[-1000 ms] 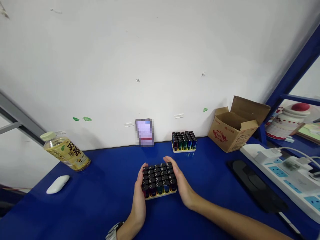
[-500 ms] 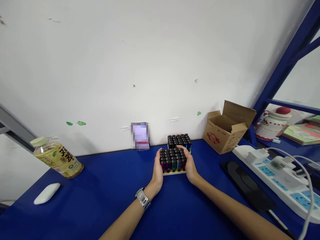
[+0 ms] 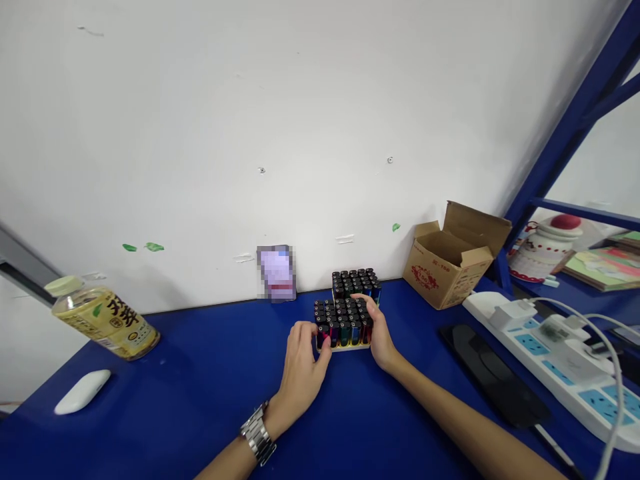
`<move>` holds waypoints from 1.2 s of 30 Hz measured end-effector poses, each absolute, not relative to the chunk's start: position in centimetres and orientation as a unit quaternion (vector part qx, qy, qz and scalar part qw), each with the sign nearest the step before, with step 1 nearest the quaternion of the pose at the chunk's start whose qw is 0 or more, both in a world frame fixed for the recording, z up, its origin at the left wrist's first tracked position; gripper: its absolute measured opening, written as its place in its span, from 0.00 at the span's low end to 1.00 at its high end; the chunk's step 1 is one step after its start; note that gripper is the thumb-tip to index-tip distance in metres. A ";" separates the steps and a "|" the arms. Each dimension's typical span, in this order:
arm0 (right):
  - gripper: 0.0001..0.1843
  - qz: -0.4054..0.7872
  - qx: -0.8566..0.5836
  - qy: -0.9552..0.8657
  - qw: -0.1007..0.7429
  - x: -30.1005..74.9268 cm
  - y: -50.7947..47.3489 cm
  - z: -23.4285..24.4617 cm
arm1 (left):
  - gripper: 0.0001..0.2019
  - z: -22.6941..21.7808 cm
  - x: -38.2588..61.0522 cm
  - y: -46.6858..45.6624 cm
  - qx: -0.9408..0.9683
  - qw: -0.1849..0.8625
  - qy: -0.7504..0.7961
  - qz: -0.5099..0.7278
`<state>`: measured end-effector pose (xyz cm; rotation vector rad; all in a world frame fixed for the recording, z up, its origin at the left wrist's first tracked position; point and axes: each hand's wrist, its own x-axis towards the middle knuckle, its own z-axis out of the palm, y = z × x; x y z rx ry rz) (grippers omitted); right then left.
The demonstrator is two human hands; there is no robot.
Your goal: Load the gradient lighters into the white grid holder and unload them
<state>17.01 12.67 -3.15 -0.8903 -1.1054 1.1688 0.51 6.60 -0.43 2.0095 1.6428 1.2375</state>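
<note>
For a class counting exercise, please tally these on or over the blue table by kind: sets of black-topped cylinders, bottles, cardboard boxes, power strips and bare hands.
Sets of cylinders: 2 (near set, far set)
Bottle: 1
Cardboard box: 1
Power strip: 1
Hands: 2 (left hand, right hand)
Total: 7

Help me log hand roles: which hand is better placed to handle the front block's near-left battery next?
Probably the left hand: its thumb and fingertips are at that near-left battery, while the right hand is at the front block's opposite side.
</note>
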 end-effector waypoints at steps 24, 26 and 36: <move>0.19 0.504 -0.391 -0.487 0.597 17.0 12.3 -2.0 | 0.13 2.9 -4.8 10.9 0.631 0.218 0.727 0.164; 0.19 0.503 -0.392 -0.488 0.596 17.0 12.4 -1.9 | 0.14 2.7 -5.2 11.1 0.639 0.217 0.727 0.128; 0.18 0.505 -0.387 -0.500 0.587 17.0 12.4 -2.0 | 0.23 3.3 -4.4 9.7 0.656 -0.036 0.753 -0.032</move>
